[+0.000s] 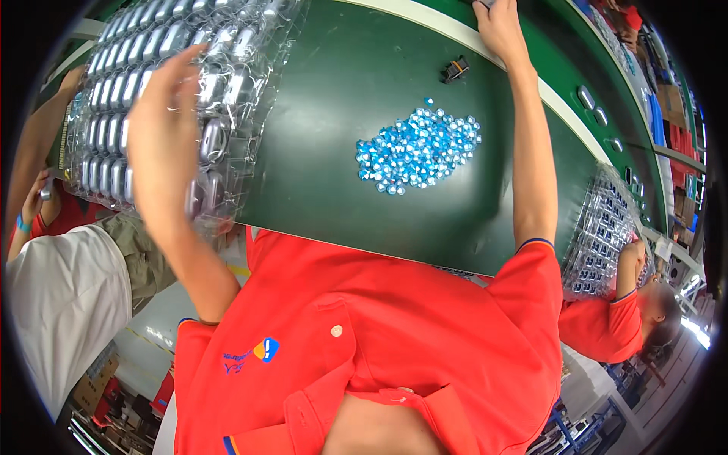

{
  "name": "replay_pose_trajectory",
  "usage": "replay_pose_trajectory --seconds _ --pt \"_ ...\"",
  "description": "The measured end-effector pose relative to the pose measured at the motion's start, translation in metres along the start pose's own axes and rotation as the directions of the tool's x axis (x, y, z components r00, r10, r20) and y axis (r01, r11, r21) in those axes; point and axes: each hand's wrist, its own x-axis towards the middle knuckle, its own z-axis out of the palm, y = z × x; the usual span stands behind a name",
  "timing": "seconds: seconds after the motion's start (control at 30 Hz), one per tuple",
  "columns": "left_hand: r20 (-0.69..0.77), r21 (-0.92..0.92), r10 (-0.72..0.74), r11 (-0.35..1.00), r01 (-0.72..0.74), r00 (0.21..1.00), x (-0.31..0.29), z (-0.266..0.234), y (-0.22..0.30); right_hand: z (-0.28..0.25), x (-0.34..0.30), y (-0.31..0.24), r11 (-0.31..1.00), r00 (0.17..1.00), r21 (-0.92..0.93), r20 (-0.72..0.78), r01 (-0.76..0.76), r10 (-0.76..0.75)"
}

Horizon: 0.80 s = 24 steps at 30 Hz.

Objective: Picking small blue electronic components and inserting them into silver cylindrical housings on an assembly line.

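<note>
Currently, your left hand (163,114) lies on the clear plastic tray (250,91) of silver parts at the left end of the green table (334,205), fingers stretched out and loosely spread, palm down, closed around nothing; the hand is motion-blurred. Your right hand (500,29) reaches to the pale strip (447,26) along the table's far edge, just beyond a small black part (453,70), but its fingertips run out of view, so you cannot tell their grip. Between your arms, a heap of small blue pieces (418,152) lies on the table, well apart from both hands.
</note>
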Motion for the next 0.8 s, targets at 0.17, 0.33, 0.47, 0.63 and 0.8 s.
replay_pose_trajectory --seconds 0.17,0.33,0.47,0.63,0.8 --pt "-0.079 0.384 0.033 0.923 0.0 0.996 0.007 -0.02 -0.102 -0.01 -0.024 0.001 0.993 0.99 0.022 -0.086 0.113 -0.111" --pt "0.024 0.388 -0.065 0.92 0.051 0.998 0.033 -0.026 -0.117 -0.065 -0.065 -0.067 0.981 0.992 0.184 -0.124 0.059 -0.036" --pt "0.066 0.403 -0.139 0.91 0.101 0.988 0.046 -0.024 -0.101 -0.071 -0.092 -0.111 0.938 0.991 0.321 0.006 0.127 -0.137" --pt "0.131 0.49 -0.213 0.863 0.124 0.968 0.059 -0.012 -0.079 -0.068 -0.106 -0.142 0.916 0.936 0.362 0.23 0.173 -0.267" --pt "-0.121 0.411 -0.066 0.905 0.111 0.99 0.041 -0.027 -0.09 -0.06 -0.102 -0.152 0.878 0.86 0.402 0.318 0.259 -0.399"
